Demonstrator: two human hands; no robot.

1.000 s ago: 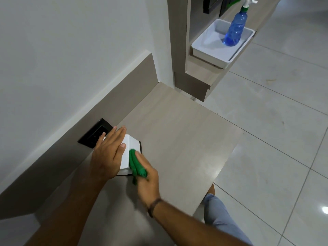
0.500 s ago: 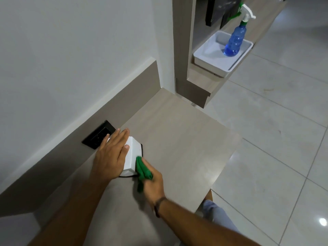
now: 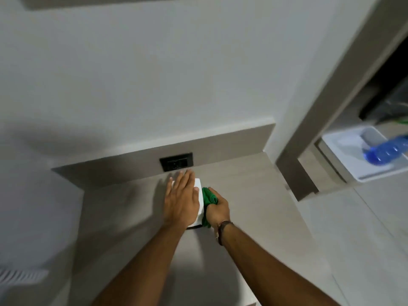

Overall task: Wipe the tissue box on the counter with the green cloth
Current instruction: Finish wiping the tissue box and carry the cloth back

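Note:
A white tissue box point(image 3: 198, 196) stands on the grey wooden counter point(image 3: 254, 195), close to the back wall. My left hand point(image 3: 181, 199) lies flat on its top with the fingers spread, covering most of it. My right hand point(image 3: 217, 210) is closed around a bunched green cloth point(image 3: 208, 196) and presses it against the box's right side. A dark band sits on my right wrist.
A black wall socket point(image 3: 176, 161) is set in the backsplash just behind the box. To the right, a shelf holds a white tray point(image 3: 362, 168) with a blue spray bottle point(image 3: 386, 150). Tiled floor lies right of the counter edge.
The view has swung left and up, so the wall fills more of the frame. My left hand stays on the box; my right hand with the cloth has slid along the box's right side.

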